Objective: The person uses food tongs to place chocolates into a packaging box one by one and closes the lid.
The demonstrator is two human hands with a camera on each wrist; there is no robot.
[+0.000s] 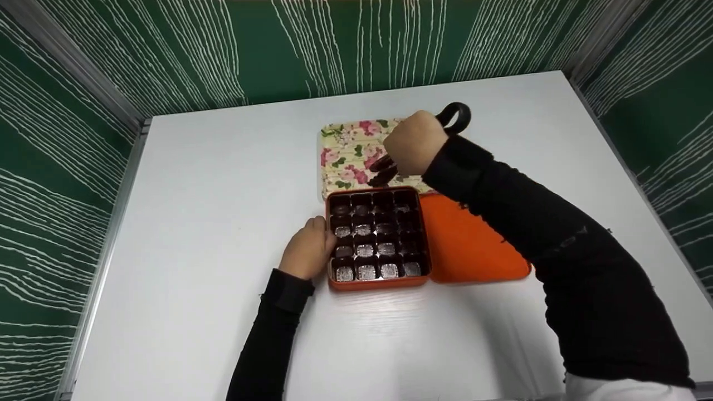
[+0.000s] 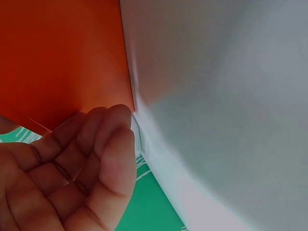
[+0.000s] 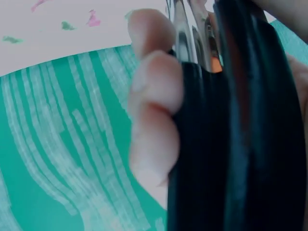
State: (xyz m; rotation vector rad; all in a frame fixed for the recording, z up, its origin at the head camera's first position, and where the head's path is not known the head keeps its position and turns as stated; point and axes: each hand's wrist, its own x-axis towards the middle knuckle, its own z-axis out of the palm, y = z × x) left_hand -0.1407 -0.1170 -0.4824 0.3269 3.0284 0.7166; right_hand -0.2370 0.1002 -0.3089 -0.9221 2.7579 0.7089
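In the head view my right hand (image 1: pixel 415 143) grips black-handled tongs (image 1: pixel 455 117), whose dark ends hang over a flower-patterned rectangular piece (image 1: pixel 340 159). The right wrist view shows fingers curled around the black handles (image 3: pixel 204 154), with shiny metal arms beyond them. My left hand (image 1: pixel 306 250) holds the left side of an orange square box (image 1: pixel 379 283), thumb at the rim and fingers (image 2: pixel 115 144) bent against the outer wall. A dark divided insert (image 1: pixel 374 218) with several small compartments fills the box; their floors look shiny.
An orange flat square piece (image 1: pixel 473 239) lies directly right of the box, partly under my right sleeve (image 1: pixel 557 239). The white table (image 1: pixel 223 195) is bordered by green walls (image 1: pixel 267 55) with white streaks at the back and sides.
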